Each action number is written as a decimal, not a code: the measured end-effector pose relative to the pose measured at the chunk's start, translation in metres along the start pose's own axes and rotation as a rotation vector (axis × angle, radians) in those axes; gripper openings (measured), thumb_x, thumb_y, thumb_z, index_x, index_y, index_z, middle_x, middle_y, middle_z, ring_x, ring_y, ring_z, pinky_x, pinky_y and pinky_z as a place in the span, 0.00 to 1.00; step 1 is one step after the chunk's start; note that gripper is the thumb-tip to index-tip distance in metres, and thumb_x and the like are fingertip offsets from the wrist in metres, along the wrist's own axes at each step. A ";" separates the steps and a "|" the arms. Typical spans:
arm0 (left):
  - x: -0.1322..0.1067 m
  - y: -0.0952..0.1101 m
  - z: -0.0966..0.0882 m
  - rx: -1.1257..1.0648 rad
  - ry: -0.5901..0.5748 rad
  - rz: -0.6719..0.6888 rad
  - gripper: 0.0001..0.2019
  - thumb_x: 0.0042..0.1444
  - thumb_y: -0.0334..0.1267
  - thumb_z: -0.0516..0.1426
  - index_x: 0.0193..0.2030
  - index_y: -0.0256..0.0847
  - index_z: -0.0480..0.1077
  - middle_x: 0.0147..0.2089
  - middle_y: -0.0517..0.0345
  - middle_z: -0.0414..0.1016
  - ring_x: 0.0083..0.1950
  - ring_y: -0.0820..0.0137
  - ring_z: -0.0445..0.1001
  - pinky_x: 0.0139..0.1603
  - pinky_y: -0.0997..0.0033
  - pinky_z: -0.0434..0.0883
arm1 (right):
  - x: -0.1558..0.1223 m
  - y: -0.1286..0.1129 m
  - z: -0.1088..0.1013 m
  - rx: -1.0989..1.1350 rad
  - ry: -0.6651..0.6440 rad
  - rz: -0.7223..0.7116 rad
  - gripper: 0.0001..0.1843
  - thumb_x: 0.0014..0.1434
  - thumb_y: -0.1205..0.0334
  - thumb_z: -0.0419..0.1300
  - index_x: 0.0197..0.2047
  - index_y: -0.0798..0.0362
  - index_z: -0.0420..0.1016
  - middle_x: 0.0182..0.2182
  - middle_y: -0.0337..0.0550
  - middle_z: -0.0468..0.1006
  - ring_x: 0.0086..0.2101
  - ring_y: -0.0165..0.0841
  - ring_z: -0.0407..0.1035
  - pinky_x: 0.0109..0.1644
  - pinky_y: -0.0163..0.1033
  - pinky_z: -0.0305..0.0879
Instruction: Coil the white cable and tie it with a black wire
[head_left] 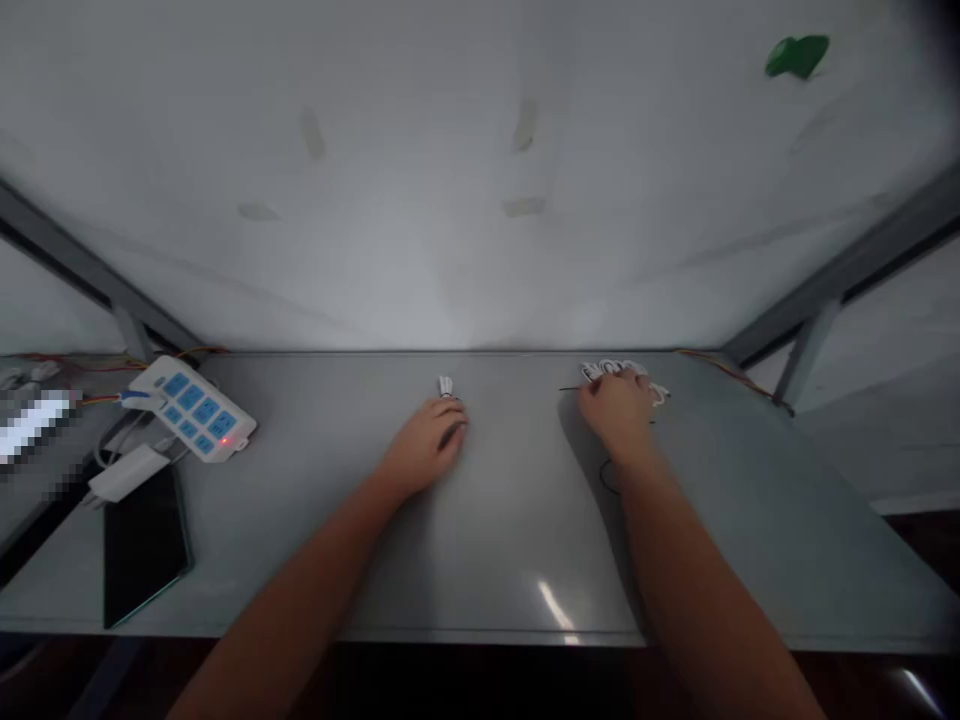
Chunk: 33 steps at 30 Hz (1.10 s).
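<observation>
My left hand (426, 442) rests palm down on the grey table (480, 560), fingers curled together. A small white plug (445, 386) sticks out just past its fingertips and seems pinched by them. My right hand (619, 412) lies further right, its fingers closed over a bundle of coiled white cable (611, 371) near the table's back edge. A thin black wire loop (607, 476) lies on the table beside my right wrist.
At the left stand a white power strip (193, 408) with blue sockets and a red light, a white adapter (127, 472) and a flat black tablet (142, 545). Slanted metal frame bars (840, 275) flank the table. A white wall rises behind, with a green object (796, 55) on it.
</observation>
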<state>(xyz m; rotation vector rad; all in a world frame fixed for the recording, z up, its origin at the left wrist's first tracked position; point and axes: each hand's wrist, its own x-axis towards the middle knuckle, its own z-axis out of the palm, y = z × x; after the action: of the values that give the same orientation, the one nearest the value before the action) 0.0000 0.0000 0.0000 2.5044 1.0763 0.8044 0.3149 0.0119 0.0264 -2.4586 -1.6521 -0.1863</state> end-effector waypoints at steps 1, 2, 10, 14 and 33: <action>0.000 -0.005 -0.003 0.043 0.015 -0.032 0.12 0.68 0.34 0.52 0.50 0.40 0.76 0.55 0.46 0.78 0.62 0.59 0.73 0.68 0.52 0.69 | -0.001 -0.002 0.000 -0.001 -0.004 -0.016 0.22 0.66 0.60 0.52 0.48 0.66 0.83 0.49 0.70 0.76 0.54 0.57 0.67 0.55 0.56 0.61; -0.001 -0.011 -0.007 0.094 0.029 -0.073 0.12 0.67 0.34 0.52 0.49 0.39 0.76 0.55 0.45 0.78 0.62 0.57 0.73 0.68 0.51 0.69 | -0.001 -0.003 0.001 -0.001 -0.010 -0.032 0.22 0.66 0.60 0.52 0.48 0.67 0.82 0.50 0.71 0.76 0.55 0.58 0.67 0.55 0.56 0.62; -0.015 -0.063 -0.050 0.489 0.130 -0.568 0.17 0.64 0.38 0.51 0.52 0.33 0.77 0.54 0.36 0.76 0.58 0.48 0.73 0.64 0.45 0.68 | 0.005 -0.001 0.018 0.094 0.017 -0.217 0.20 0.64 0.63 0.53 0.45 0.68 0.82 0.48 0.72 0.77 0.53 0.57 0.69 0.59 0.57 0.63; -0.016 -0.063 -0.045 0.521 0.185 -0.626 0.18 0.63 0.39 0.52 0.52 0.31 0.77 0.58 0.32 0.74 0.65 0.43 0.68 0.69 0.40 0.60 | 0.009 -0.003 0.029 0.256 0.003 -0.378 0.20 0.63 0.66 0.53 0.52 0.66 0.79 0.55 0.68 0.75 0.57 0.53 0.69 0.65 0.55 0.63; 0.000 -0.015 -0.010 0.049 0.043 -0.173 0.18 0.67 0.38 0.55 0.62 0.38 0.69 0.61 0.42 0.74 0.63 0.56 0.71 0.68 0.51 0.67 | -0.031 -0.037 0.012 0.529 -0.185 -0.841 0.34 0.57 0.74 0.54 0.67 0.57 0.68 0.67 0.56 0.69 0.68 0.47 0.60 0.73 0.58 0.56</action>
<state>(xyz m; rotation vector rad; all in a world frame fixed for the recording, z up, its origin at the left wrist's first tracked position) -0.0144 0.0100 0.0009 2.4019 1.3209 0.7940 0.2688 0.0003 0.0114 -1.3409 -2.3377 0.3451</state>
